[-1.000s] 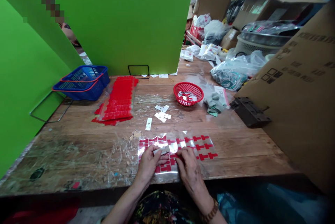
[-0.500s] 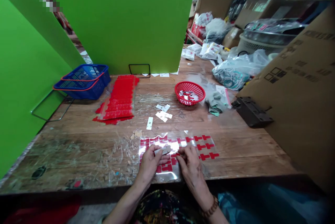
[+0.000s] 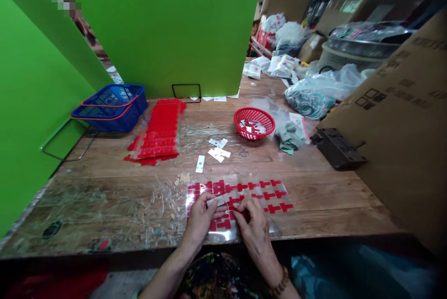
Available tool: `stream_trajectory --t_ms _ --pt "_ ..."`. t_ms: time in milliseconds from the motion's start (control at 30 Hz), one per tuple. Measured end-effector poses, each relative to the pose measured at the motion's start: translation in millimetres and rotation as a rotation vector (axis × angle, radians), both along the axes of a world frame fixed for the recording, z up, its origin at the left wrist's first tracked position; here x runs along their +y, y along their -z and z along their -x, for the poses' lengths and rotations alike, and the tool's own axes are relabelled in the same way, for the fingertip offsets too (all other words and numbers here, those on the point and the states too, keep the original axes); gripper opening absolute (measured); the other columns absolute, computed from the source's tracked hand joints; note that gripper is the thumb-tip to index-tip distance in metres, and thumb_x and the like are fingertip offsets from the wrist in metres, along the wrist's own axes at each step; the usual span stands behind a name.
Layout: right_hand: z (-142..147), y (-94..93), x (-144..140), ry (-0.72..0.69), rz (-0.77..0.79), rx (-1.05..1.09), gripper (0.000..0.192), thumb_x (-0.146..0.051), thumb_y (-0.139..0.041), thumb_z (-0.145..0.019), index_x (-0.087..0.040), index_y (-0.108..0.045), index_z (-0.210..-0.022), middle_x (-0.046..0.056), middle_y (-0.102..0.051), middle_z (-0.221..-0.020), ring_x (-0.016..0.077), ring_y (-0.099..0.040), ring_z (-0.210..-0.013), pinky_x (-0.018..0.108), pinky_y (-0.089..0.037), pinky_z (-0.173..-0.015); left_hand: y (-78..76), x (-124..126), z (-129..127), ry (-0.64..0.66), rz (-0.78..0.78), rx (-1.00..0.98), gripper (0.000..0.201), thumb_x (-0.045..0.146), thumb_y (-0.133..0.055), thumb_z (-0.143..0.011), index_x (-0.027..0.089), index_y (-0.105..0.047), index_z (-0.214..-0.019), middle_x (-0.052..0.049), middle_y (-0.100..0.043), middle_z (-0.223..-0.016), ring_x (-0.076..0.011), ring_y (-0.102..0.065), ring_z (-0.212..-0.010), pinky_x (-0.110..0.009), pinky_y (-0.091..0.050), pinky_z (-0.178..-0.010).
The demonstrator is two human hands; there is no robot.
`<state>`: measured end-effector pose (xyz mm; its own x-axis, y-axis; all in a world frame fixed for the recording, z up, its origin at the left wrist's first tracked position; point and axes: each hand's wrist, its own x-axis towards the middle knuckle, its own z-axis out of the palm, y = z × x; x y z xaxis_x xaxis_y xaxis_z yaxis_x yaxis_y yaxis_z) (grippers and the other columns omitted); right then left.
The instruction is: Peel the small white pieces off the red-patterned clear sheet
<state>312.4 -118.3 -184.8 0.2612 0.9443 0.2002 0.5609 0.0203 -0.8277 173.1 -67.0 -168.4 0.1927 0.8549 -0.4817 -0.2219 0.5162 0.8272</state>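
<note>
A clear plastic sheet (image 3: 223, 236) with rows of red T-shaped stickers (image 3: 274, 208) lies near the table's front edge. Over its left half, my left hand (image 3: 202, 217) pinches a small white card (image 3: 220, 200) between thumb and fingers. My right hand (image 3: 253, 220) is just to the right, its thumb and index finger closed together at a red sticker on the sheet. Whether the sticker is lifted off the sheet I cannot tell. Several similar white cards (image 3: 219, 153) lie loose beyond the sheet.
A red basket (image 3: 254, 124) holds red and white pieces. Left of it is a stack of red sheets (image 3: 159, 129), then a blue basket (image 3: 111, 108). A dark metal block (image 3: 338, 149) and a cardboard box (image 3: 401, 117) stand right. Green panels (image 3: 174, 24) close off the back.
My right hand has shifted slightly left over the sheet, its fingertips still pinched. The left hand keeps hold of the white card, almost unmoved.
</note>
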Motion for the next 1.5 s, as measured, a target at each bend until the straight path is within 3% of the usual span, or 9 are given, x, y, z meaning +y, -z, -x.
stream_trajectory --t_ms 267,533,700,967,1233,1500 --pt "-2 1.8 -7 -0.072 -0.064 0.101 0.011 -0.019 -0.052 -0.081 -0.02 -0.051 -0.071 0.002 -0.056 -0.075 0.0183 -0.05 -0.075 0.031 -0.042 -0.07 2.6 1 0 0.015 -0.008 0.004 0.026 0.031 -0.069 -0.069 0.015 -0.051 -0.079 -0.006 -0.069 -0.076 -0.0221 -0.069 -0.076 -0.03 -0.054 -0.07" --pt "-5 -7.7 -6 0.058 0.046 0.345 0.013 -0.03 -0.055 -0.081 -0.019 -0.052 -0.075 0.0 -0.056 -0.072 0.0152 -0.053 -0.068 0.025 -0.043 -0.063 0.2 2 3 0.015 0.041 -0.022 0.023 0.027 -0.069 -0.07 0.015 -0.052 -0.081 -0.008 -0.071 -0.078 -0.0215 -0.069 -0.076 -0.028 -0.055 -0.069" --pt "-10 -12.4 -1 0.041 0.069 0.422 0.014 -0.031 -0.06 -0.078 -0.019 -0.054 -0.074 0.0 -0.057 -0.07 0.0151 -0.054 -0.067 0.025 -0.044 -0.062 -4.6 3 7 0.031 0.112 -0.044 0.018 0.016 -0.065 -0.074 0.013 -0.053 -0.087 -0.01 -0.071 -0.07 -0.0182 -0.07 -0.065 -0.024 -0.056 -0.065" --pt "-2 -18.5 2 0.063 0.062 0.397 0.011 -0.025 -0.064 -0.072 -0.019 -0.055 -0.069 0.0 -0.058 -0.069 0.0149 -0.055 -0.065 0.025 -0.044 -0.062 -24.5 -4 8 0.112 0.124 -0.142 0.019 0.011 -0.061 -0.076 0.01 -0.057 -0.095 -0.014 -0.071 -0.082 -0.0199 -0.069 -0.074 -0.027 -0.055 -0.072" --pt "3 -28.8 -1 0.095 0.082 0.265 0.008 -0.022 -0.06 -0.072 -0.019 -0.053 -0.069 -0.001 -0.057 -0.067 0.0146 -0.053 -0.063 0.025 -0.043 -0.061 -28.2 -10 8 0.138 0.132 -0.191 0.022 0.017 -0.062 -0.077 0.009 -0.059 -0.097 -0.015 -0.07 -0.091 -0.0217 -0.068 -0.079 -0.031 -0.054 -0.077" --pt "9 -30.8 -1 0.074 0.107 0.264 0.009 -0.021 -0.058 -0.074 -0.019 -0.052 -0.069 -0.002 -0.055 -0.067 0.0137 -0.052 -0.063 0.023 -0.042 -0.06 -30.6 -12 4 0.16 0.108 -0.186 0.023 0.018 -0.059 -0.079 0.008 -0.057 -0.099 -0.014 -0.07 -0.09 -0.022 -0.067 -0.082 -0.033 -0.052 -0.08"
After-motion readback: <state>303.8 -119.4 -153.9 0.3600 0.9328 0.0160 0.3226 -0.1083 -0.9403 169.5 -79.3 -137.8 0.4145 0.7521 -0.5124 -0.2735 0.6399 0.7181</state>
